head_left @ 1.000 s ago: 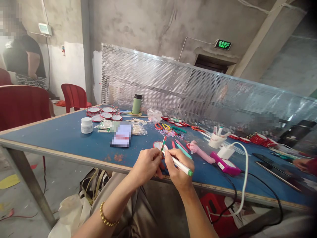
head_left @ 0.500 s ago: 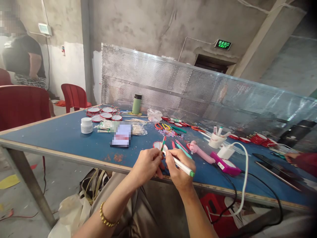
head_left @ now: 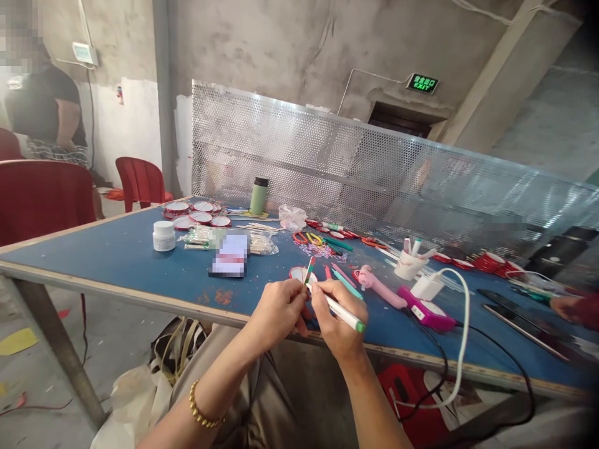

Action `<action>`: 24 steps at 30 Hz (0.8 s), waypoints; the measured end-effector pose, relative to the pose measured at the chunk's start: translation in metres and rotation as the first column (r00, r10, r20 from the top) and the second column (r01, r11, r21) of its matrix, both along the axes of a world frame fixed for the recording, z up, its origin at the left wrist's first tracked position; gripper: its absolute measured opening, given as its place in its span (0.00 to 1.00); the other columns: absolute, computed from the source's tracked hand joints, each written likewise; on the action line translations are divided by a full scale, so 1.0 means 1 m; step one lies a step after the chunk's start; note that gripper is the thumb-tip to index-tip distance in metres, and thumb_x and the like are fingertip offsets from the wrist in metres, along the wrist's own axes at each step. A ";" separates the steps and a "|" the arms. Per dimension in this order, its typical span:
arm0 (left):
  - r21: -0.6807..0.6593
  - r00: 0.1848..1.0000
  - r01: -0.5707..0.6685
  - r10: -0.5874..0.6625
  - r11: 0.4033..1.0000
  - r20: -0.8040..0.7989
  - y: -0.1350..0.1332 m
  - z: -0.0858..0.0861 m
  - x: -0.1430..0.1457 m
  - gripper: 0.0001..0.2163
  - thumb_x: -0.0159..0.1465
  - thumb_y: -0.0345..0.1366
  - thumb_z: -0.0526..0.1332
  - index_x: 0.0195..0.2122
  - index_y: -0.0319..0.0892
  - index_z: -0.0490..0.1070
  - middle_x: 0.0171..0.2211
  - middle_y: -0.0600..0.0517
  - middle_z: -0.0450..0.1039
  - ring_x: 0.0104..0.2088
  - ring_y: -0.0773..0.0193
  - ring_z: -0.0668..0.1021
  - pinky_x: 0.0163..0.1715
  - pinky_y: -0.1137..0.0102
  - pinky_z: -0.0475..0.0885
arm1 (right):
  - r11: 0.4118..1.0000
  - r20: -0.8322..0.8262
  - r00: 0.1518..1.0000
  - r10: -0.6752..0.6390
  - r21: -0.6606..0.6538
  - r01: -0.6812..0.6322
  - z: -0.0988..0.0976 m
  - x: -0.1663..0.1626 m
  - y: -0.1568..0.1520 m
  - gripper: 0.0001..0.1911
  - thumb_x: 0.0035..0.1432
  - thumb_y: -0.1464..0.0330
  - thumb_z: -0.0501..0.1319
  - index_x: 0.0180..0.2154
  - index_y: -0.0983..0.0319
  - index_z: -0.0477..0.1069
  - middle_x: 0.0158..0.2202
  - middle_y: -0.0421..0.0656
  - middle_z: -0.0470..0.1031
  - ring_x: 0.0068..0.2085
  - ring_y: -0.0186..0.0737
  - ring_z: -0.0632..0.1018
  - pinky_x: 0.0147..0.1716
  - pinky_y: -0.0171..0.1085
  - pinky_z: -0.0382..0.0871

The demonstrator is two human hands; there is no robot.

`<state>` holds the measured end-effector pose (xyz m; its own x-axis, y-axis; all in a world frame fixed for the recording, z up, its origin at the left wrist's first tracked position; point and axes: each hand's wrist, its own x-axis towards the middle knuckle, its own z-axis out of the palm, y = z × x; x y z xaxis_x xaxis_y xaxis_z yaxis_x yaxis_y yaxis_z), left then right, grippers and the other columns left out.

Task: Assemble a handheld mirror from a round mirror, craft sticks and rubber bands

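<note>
Below frame centre, the left hand (head_left: 279,308) is pinching a red-and-green stick (head_left: 310,268) and the right hand (head_left: 339,327) a white marker (head_left: 340,312), whose green end has just been shifting slightly, suggesting strokes are continuing.

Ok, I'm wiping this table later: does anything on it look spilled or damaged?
Yes: a reddish-brown patch marks the blue tabletop near its front edge, left of the left hand; stain or wear, I can't tell.
</note>
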<state>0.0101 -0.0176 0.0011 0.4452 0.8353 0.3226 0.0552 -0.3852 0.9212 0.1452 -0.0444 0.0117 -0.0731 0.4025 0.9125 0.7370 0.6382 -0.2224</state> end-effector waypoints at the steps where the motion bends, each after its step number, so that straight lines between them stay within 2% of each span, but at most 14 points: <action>1: -0.002 1.000 -0.003 0.003 1.000 -0.002 0.000 0.000 0.000 0.11 0.64 0.40 0.51 0.26 0.43 0.62 0.25 0.54 0.76 0.20 0.66 0.79 0.17 0.77 0.64 | 1.000 0.000 1.000 -0.003 0.001 0.003 0.000 0.000 0.000 0.08 0.63 0.70 0.58 0.30 0.61 0.71 0.21 0.37 0.73 0.21 0.32 0.72 0.23 0.32 0.67; 8: -0.013 1.000 0.000 0.000 1.000 0.000 0.000 0.001 0.000 0.13 0.65 0.42 0.51 0.25 0.43 0.61 0.23 0.55 0.73 0.20 0.64 0.79 0.16 0.77 0.63 | 1.000 0.026 1.000 -0.014 -0.005 0.014 -0.001 0.000 0.002 0.09 0.63 0.70 0.58 0.29 0.60 0.71 0.22 0.38 0.74 0.20 0.32 0.72 0.22 0.32 0.66; 24: -0.023 1.000 0.009 -0.009 1.000 0.014 0.000 0.000 0.000 0.13 0.65 0.42 0.51 0.26 0.43 0.60 0.22 0.55 0.72 0.20 0.64 0.80 0.16 0.77 0.63 | 1.000 0.022 1.000 0.008 -0.015 -0.007 0.000 0.000 0.001 0.09 0.62 0.71 0.58 0.29 0.61 0.70 0.20 0.36 0.71 0.19 0.31 0.69 0.22 0.31 0.64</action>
